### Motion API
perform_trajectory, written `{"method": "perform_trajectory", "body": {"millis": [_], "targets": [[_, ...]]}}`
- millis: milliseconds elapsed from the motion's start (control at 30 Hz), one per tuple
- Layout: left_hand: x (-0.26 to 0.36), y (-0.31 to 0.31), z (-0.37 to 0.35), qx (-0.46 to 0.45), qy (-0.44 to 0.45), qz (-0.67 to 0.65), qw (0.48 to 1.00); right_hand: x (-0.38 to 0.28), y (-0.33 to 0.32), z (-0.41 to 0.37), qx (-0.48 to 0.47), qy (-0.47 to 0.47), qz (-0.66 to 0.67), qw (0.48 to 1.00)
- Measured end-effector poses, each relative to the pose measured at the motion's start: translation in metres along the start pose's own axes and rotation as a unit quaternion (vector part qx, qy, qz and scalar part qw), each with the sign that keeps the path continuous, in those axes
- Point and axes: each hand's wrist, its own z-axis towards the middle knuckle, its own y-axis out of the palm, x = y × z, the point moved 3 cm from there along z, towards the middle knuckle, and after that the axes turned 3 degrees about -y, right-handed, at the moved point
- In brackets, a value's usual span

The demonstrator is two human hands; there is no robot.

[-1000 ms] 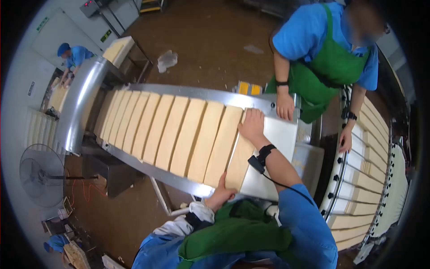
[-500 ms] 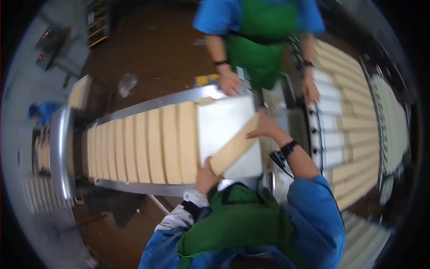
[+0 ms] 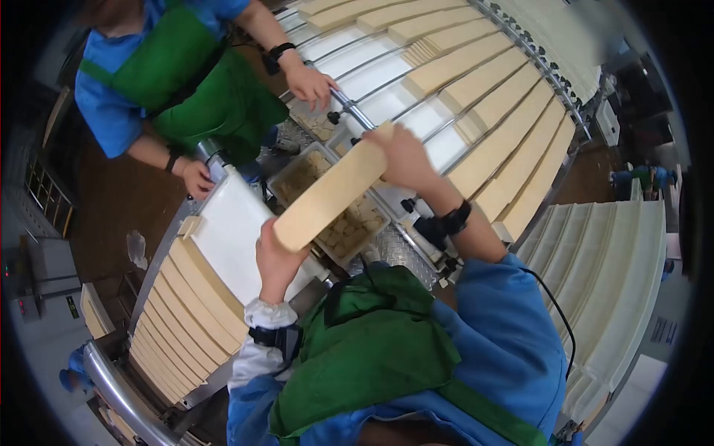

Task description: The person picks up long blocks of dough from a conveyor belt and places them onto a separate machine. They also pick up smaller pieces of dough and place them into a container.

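Observation:
A long pale-yellow slab (image 3: 335,195) is held aloft in both my hands, slanting from lower left to upper right. My left hand (image 3: 277,262) is closed around its near left end. The far right end sits in the grip of my right hand (image 3: 410,160), slightly blurred. Under the slab stands a tub (image 3: 349,256) with broken pale pieces in it. To the left, a white conveyor belt (image 3: 227,223) carries a row of similar slabs (image 3: 182,323). At upper right is a white belt divided by metal rods (image 3: 439,141), with more slabs lying between them.
Across from me stands a co-worker in a green apron (image 3: 182,82), one hand (image 3: 309,85) by the divided belt and the other (image 3: 197,180) at the left conveyor's end. A ribbed white surface (image 3: 595,275) is at right. A curved metal guard (image 3: 111,386) is at lower left.
My view has turned right. Both hands have carried the slab off the left conveyor's white belt, over the tub and toward the divided belt.

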Motion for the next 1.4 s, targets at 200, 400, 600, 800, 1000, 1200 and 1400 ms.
{"method": "perform_trajectory", "body": {"millis": [200, 400, 600, 800, 1000, 1200, 1400], "targets": [[0.104, 0.051, 0.060, -0.017, 0.041, 0.036, 0.998, 0.162, -0.019, 0.043, -0.163, -0.003, 0.193, 0.968], [0.156, 0.076, 0.078, -0.024, 0.067, 0.060, 0.996, 0.207, 0.005, 0.038, -0.084, 0.093, 0.039, 0.991], [0.125, 0.138, 0.098, -0.004, -0.024, -0.112, 0.993, 0.119, -0.010, -0.004, 0.142, 0.026, 0.037, 0.989], [0.106, 0.145, 0.094, -0.032, -0.088, -0.187, 0.978, 0.063, 0.003, -0.011, 0.159, 0.075, 0.078, 0.981], [0.076, 0.153, 0.086, -0.072, -0.078, -0.406, 0.908, 0.055, 0.014, -0.009, 0.138, 0.081, 0.150, 0.976], [0.093, 0.150, 0.078, -0.057, -0.049, -0.338, 0.938, 0.050, 0.020, 0.006, 0.079, 0.067, 0.176, 0.979], [0.105, 0.109, 0.056, 0.052, -0.029, -0.378, 0.924, 0.066, -0.006, 0.031, 0.125, 0.031, 0.223, 0.966]]}}
